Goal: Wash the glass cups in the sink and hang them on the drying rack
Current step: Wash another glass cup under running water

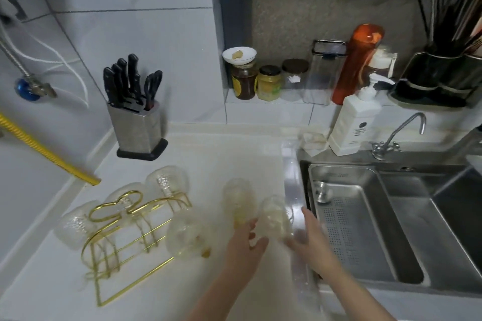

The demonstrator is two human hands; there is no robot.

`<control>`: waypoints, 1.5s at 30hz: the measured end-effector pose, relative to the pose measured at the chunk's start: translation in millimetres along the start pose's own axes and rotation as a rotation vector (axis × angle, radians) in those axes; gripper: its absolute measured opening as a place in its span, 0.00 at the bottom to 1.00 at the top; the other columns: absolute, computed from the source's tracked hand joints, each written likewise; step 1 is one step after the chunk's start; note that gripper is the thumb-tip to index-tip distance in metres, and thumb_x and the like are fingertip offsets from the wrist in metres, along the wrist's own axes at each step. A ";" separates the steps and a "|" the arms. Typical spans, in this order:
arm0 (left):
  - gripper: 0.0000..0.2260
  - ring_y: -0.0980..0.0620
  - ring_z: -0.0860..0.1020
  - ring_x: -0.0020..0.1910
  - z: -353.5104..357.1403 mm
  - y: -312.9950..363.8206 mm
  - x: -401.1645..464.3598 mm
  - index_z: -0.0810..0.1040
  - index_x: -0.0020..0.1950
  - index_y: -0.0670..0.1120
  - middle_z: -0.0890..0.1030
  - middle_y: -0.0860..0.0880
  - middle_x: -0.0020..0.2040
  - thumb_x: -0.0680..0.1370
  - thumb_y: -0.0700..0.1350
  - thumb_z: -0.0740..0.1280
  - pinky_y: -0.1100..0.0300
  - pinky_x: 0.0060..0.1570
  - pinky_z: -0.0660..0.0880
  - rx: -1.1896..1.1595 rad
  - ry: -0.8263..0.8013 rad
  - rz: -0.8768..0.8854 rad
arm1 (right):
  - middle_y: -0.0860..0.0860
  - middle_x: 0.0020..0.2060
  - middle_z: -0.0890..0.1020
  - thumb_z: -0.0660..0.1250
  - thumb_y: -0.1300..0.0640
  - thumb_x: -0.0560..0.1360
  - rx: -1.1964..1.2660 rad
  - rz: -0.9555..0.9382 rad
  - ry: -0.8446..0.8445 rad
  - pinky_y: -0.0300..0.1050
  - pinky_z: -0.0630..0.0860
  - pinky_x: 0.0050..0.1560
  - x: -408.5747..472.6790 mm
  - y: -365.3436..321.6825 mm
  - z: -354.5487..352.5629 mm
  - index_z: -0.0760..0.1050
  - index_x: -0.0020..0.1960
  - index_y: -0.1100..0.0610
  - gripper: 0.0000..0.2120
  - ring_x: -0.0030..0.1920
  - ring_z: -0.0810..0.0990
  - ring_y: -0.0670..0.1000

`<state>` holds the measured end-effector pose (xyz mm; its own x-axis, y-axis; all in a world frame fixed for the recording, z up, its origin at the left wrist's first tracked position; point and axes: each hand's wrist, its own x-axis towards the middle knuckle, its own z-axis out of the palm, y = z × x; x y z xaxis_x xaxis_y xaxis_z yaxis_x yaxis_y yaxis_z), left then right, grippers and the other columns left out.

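Far left of the hands, a gold wire drying rack [135,232] carries several glass cups [167,182] on its prongs. Beside it, the left hand [243,245] holds one glass cup [238,200], fingers curled at its base. Just right, the right hand [309,237] grips another cup [275,216]. Beyond that hand lies the steel sink [391,216], a perforated tray [347,219] inside it; a soap bottle [356,122] and tap [399,133] stand behind.

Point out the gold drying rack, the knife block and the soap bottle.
gold drying rack [135,227], head view, on its wire frame.
knife block [137,128], head view, on its steel front face.
soap bottle [352,125], head view, on its white body.
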<state>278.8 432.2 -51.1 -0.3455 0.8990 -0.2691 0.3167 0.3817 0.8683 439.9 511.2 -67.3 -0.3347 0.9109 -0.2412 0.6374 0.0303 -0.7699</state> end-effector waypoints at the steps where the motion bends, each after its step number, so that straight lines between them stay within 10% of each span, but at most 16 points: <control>1: 0.24 0.54 0.74 0.62 8.9 -0.2 6.0 0.66 0.73 0.49 0.73 0.52 0.68 0.78 0.46 0.68 0.61 0.62 0.72 0.001 -0.017 -0.028 | 0.50 0.75 0.59 0.74 0.54 0.71 0.007 0.000 -0.057 0.37 0.57 0.65 6.8 2.7 -3.1 0.49 0.78 0.55 0.45 0.67 0.59 0.42; 8: 0.39 0.52 0.77 0.62 40.3 -1.3 38.3 0.61 0.74 0.54 0.77 0.52 0.64 0.66 0.61 0.71 0.53 0.62 0.75 -0.055 -0.028 -0.110 | 0.42 0.63 0.74 0.79 0.54 0.65 0.149 -0.092 -0.245 0.26 0.69 0.53 46.1 6.8 -2.1 0.57 0.71 0.44 0.43 0.60 0.74 0.40; 14: 0.34 0.56 0.79 0.57 42.2 -7.0 42.2 0.61 0.76 0.51 0.79 0.53 0.59 0.73 0.49 0.71 0.53 0.60 0.77 -0.099 -0.062 -0.028 | 0.40 0.52 0.80 0.79 0.56 0.65 0.236 -0.135 -0.138 0.30 0.74 0.53 38.6 4.5 -2.5 0.69 0.57 0.40 0.28 0.52 0.78 0.33; 19: 0.38 0.54 0.73 0.67 57.7 9.4 45.2 0.61 0.75 0.57 0.73 0.53 0.68 0.68 0.58 0.73 0.47 0.67 0.71 -0.110 -0.133 0.075 | 0.40 0.64 0.73 0.78 0.50 0.66 0.277 -0.087 0.010 0.42 0.71 0.65 9.8 12.6 -31.2 0.63 0.70 0.39 0.38 0.65 0.73 0.41; 23: 0.31 0.64 0.71 0.61 82.0 52.7 37.1 0.63 0.73 0.61 0.72 0.57 0.62 0.73 0.52 0.72 0.69 0.60 0.69 -0.082 -0.239 0.243 | 0.44 0.66 0.69 0.74 0.47 0.70 0.300 -0.041 0.127 0.41 0.70 0.68 -19.4 15.0 -74.5 0.60 0.73 0.43 0.36 0.67 0.70 0.42; 27: 0.32 0.56 0.77 0.61 118.7 84.1 27.9 0.68 0.72 0.60 0.77 0.52 0.62 0.69 0.61 0.72 0.50 0.63 0.75 -0.167 -0.390 0.228 | 0.44 0.72 0.66 0.72 0.35 0.66 0.331 0.000 0.184 0.52 0.64 0.73 -46.3 38.5 -115.0 0.55 0.76 0.44 0.44 0.72 0.65 0.43; 33: 0.17 0.65 0.78 0.54 181.7 131.3 9.9 0.72 0.61 0.60 0.80 0.60 0.56 0.75 0.51 0.72 0.67 0.51 0.75 -0.203 -0.521 0.210 | 0.45 0.71 0.68 0.72 0.57 0.67 0.444 0.040 0.275 0.37 0.73 0.63 -85.0 92.9 -171.0 0.53 0.72 0.43 0.41 0.66 0.71 0.36; 40: 0.11 0.49 0.82 0.48 277.6 179.6 6.8 0.77 0.52 0.50 0.83 0.49 0.48 0.74 0.53 0.72 0.54 0.50 0.80 -0.209 -0.369 0.091 | 0.40 0.70 0.63 0.80 0.33 0.48 0.616 -0.006 0.235 0.29 0.73 0.55 -93.9 160.3 -242.6 0.54 0.73 0.47 0.61 0.69 0.65 0.41; 45: 0.21 0.52 0.78 0.38 336.7 200.0 2.9 0.77 0.59 0.46 0.82 0.46 0.45 0.69 0.54 0.72 0.50 0.43 0.80 -0.233 -0.435 -0.006 | 0.46 0.60 0.80 0.83 0.48 0.58 0.596 -0.031 0.265 0.42 0.80 0.51 -94.2 192.4 -300.1 0.69 0.65 0.44 0.39 0.59 0.80 0.43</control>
<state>638.6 583.4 -18.5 0.0695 0.9224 -0.3798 0.0923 0.3732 0.9232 802.4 554.7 -15.5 -0.1157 0.9862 -0.1183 0.1110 -0.1055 -0.9882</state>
